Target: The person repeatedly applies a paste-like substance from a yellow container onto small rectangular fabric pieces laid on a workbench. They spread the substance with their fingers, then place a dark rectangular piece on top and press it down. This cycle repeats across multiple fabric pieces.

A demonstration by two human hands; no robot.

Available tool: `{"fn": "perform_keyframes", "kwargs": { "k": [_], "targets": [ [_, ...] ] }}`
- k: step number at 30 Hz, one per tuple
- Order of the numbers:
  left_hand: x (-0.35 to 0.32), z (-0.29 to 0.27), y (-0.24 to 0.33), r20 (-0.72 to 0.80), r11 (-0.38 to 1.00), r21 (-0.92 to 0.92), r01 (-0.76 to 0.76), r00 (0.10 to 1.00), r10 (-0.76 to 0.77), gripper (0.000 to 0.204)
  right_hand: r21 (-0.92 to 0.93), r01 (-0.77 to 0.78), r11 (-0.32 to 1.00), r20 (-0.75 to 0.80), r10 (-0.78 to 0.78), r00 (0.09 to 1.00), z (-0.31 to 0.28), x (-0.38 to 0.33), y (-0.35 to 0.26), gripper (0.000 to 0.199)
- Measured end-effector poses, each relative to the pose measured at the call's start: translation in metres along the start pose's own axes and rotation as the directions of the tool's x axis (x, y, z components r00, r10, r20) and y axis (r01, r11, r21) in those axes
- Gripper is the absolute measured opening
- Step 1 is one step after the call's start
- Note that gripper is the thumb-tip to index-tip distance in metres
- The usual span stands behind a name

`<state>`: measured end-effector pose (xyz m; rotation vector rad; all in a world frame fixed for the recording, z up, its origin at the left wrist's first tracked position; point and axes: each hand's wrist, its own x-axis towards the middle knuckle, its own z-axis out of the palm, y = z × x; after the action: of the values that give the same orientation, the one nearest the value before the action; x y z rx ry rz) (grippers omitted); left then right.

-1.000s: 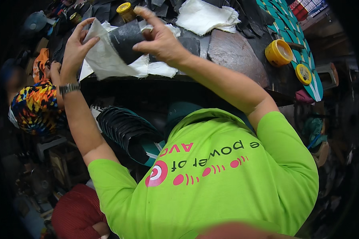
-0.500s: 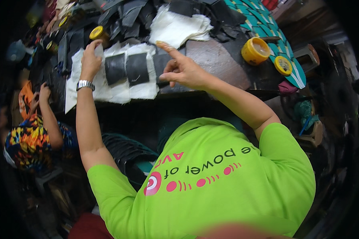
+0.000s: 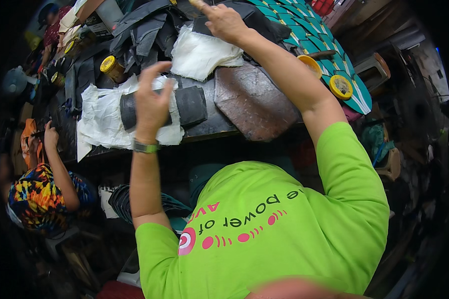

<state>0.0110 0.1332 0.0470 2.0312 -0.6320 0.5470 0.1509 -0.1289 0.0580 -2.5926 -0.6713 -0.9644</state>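
Note:
My left hand (image 3: 153, 102), slightly blurred, hovers with fingers and thumb apart over black rectangular pieces (image 3: 192, 105) lying on white cloth (image 3: 99, 119). It appears to hold nothing. At the far side of the table, my right hand (image 3: 226, 24) reaches over dark sheets (image 3: 257, 21). Its index finger stretches out, with a yellowish coating on the tip, and nothing shows in its grasp. Just below that hand lies a stack of white cloth (image 3: 199, 54). My right forearm partly hides an open yellow tub (image 3: 312, 65).
A worn brown board (image 3: 254, 102) lies at the table's near edge. Right of it are a yellow lid (image 3: 340, 87) and teal strapped pieces (image 3: 304, 37). Black scraps (image 3: 154, 30) and a yellow-lidded jar (image 3: 112, 69) stand far left. Another person (image 3: 45, 197) works at left.
My right hand has moved away to the far side, beyond the white cloth stack. My left hand has shifted right from the white cloth's left part to above the black pieces.

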Motion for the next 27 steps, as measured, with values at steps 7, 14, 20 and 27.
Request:
{"fn": "perform_keyframes", "kwargs": {
  "k": [7,14,20,27],
  "targets": [
    [-0.043,0.053,0.027,0.2,0.996,-0.093,0.002,0.98,0.016,0.027,-0.47,0.134,0.873,0.193,-0.047,0.98,0.053,0.004,0.016,0.053],
    [-0.046,0.069,0.019,0.14,0.945,-0.294,0.14,0.985,-0.102,0.027,0.133,0.134,0.982,-0.475,-0.055,0.878,0.027,0.029,0.019,0.061],
    [-0.036,0.097,0.019,0.222,0.659,-0.667,0.347,0.937,-0.268,0.037,0.738,-0.171,0.653,-0.339,0.577,0.743,-0.001,0.014,0.012,0.071],
    [-0.018,0.108,0.028,0.474,0.594,-0.535,0.601,0.796,-0.378,0.033,0.712,-0.257,0.653,-0.219,0.554,0.803,0.013,-0.038,0.013,0.083]
  ]
}}
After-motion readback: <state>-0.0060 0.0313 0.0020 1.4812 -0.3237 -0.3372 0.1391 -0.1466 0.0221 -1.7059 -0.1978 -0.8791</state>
